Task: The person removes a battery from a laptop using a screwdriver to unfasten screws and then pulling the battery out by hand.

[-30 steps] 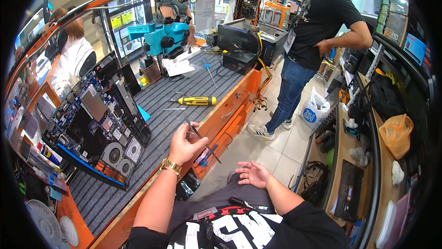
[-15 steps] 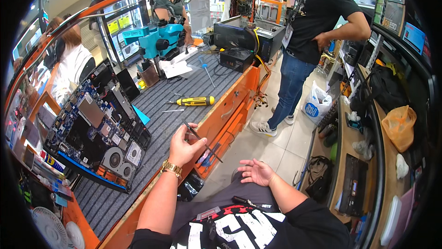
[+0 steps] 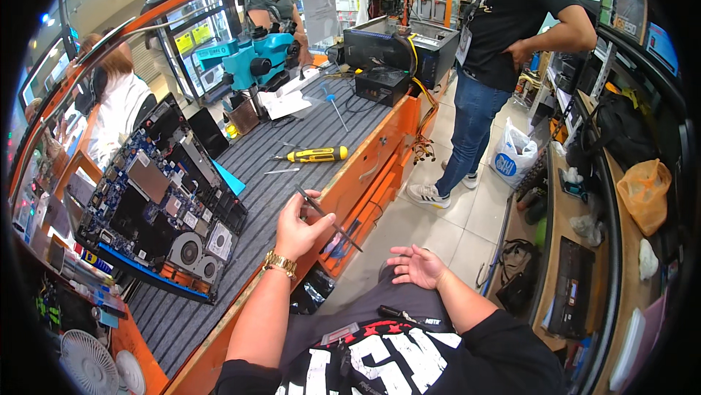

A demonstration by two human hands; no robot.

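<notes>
My left hand [image 3: 298,231], with a gold watch at the wrist, pinches a thin dark strip [image 3: 345,234] just past the bench's front edge. The strip slants down to the right; its exact kind cannot be made out. My right hand [image 3: 418,266] rests near my lap, palm up, fingers apart, holding nothing. To the left, an opened laptop [image 3: 152,179] leans tilted on the bench with its circuit board and fans exposed. A yellow and black screwdriver [image 3: 316,155] lies beyond my left hand, beside a thin metal tool [image 3: 282,171].
A ridged grey mat [image 3: 263,201] covers the orange bench. Behind stand a teal microscope [image 3: 255,63], a black power supply [image 3: 381,87] and an open computer case [image 3: 437,37]. A person in jeans [image 3: 475,117] stands in the aisle near a white bag [image 3: 515,152]. Shelves [image 3: 544,263] line the right.
The whole scene has shifted slightly right in the picture. My left hand keeps the dark strip in its pinch, and my right hand stays open.
</notes>
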